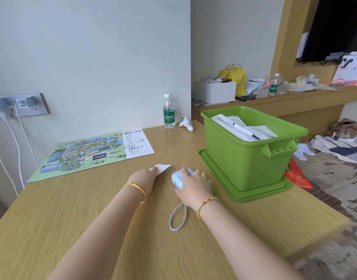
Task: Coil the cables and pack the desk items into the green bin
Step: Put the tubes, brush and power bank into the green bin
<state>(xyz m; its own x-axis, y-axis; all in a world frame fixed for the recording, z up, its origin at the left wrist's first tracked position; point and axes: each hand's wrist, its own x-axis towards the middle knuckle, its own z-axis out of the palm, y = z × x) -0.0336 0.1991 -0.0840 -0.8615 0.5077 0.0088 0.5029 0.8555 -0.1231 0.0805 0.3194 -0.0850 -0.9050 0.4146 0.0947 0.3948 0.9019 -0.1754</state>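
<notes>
Both forearms reach in from the near edge over the wood-grain surface (72, 229). Blue wrist strap (177, 217) lies looped flat between them, trailing back toward the camera from the pale blue device (178, 177). Right hand (194, 186) sits on top of that device, fingers curled over its far side; looks like a grip, not yet lifted. Left hand (143, 176) just beside it, fingers pinching the near end of a small white card (162, 168), which lies flat and points away to the right.

Green bin (252, 154) stands on its own lid (218, 178) just right of the right hand, so that hand is the nearer one; papers and a pen (246, 131) already inside. Judged path: up and over the near rim, nothing between.

Further out: annotated map sheet (92, 154) left, water bottle (169, 112) and a small white gadget (186, 124) at the wall. White cables (18, 138) hang from the wall socket (22, 105), uncoiled.
</notes>
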